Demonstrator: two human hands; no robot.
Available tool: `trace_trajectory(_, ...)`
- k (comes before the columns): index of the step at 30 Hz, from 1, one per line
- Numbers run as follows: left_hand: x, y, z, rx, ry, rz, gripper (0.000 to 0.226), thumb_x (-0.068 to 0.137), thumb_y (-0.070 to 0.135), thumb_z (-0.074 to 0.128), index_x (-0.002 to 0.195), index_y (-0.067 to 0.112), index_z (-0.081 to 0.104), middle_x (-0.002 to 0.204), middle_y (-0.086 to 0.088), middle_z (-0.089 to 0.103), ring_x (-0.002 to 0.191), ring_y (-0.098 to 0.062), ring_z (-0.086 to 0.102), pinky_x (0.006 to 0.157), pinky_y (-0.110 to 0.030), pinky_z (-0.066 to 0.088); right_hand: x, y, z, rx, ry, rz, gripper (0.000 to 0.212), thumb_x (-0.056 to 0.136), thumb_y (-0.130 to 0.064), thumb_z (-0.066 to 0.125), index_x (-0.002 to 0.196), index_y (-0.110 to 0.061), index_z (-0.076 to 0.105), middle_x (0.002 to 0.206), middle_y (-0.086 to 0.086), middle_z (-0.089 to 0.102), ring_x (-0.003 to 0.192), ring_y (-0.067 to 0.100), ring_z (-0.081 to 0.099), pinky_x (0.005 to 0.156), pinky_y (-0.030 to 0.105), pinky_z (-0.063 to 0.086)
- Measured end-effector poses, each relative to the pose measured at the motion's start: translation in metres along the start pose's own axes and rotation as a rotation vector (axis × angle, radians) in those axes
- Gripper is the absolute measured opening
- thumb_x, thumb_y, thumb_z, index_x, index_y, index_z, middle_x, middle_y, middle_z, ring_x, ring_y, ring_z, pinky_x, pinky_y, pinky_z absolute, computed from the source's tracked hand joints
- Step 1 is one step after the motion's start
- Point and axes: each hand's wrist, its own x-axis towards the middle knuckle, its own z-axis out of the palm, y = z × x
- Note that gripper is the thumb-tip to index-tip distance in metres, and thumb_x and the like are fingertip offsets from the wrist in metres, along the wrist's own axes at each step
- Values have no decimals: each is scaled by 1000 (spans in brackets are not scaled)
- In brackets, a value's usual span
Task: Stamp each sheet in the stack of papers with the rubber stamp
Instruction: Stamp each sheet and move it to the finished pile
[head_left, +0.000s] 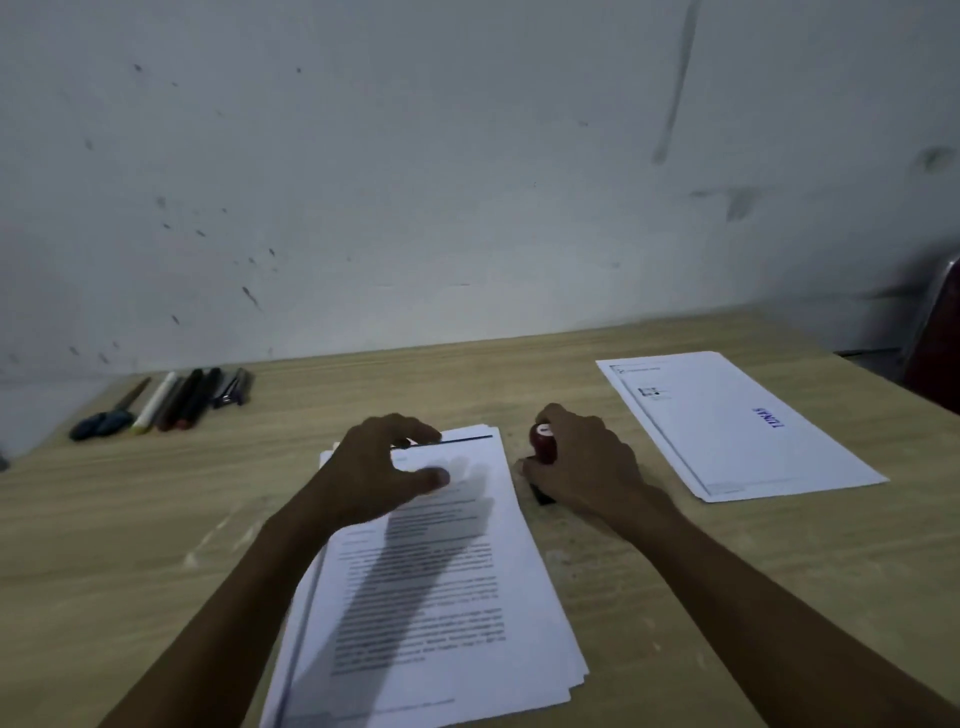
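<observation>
Where the wooden desk (156, 519) meets the wall at far left, I see a row of pens and markers (171, 402); next, my left hand (379, 467) hovers over the top of the stack of papers (431, 597), fingers loosely curled and holding nothing, whether touching I cannot tell; just right of the stack, my right hand (582, 462) grips the red-handled rubber stamp (543, 444), its base on the desk; farther right, well apart, lies a stamped sheet (727, 431) bearing a blue mark.
</observation>
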Motion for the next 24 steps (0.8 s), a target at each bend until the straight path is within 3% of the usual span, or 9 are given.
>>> trace_trajectory(2, -11, -10, 1, 10, -123, 25, 65, 55, 61, 78, 113, 35, 64, 125, 17, 57, 120, -3, 49, 97, -21, 36, 1, -3, 5, -37, 12, -8, 33, 88, -41, 63, 112, -23, 49, 109, 4, 62, 94, 27, 62, 78, 37, 50)
trace_trajectory(5, -22, -19, 9, 96, -263, 27, 76, 62, 58, 80, 130, 39, 52, 148, 16, 35, 141, -6, 22, 113, -24, 20, -1, -6, 9, -65, 45, -1, 31, 92, -43, 59, 112, -22, 47, 107, 4, 63, 94, 27, 62, 76, 36, 48)
trace_trajectory(9, -27, -28, 19, 206, -366, -11, 98, 53, 77, 70, 139, 43, 39, 158, 17, 18, 148, -9, -1, 121, -37, 6, -7, -14, 6, -22, 98, 2, 31, 91, -46, 59, 108, -22, 47, 103, 2, 64, 92, 26, 62, 77, 36, 50)
trace_trajectory(16, -30, -36, 24, 257, -349, -9, 129, 29, 101, 35, 143, 39, 35, 160, 10, 16, 148, -15, 8, 121, -43, 9, -22, -25, 2, 144, 138, -8, 31, 89, -48, 63, 103, -25, 48, 97, -2, 62, 88, 21, 62, 80, 44, 55)
trace_trajectory(24, -30, -41, 31, 245, -294, -22, 125, 30, 101, 39, 140, 41, 38, 159, 10, 18, 148, -14, 9, 120, -47, 7, -41, -36, 10, 187, 37, -55, 24, 88, -42, 64, 97, -26, 49, 91, -3, 64, 83, 20, 63, 76, 44, 56)
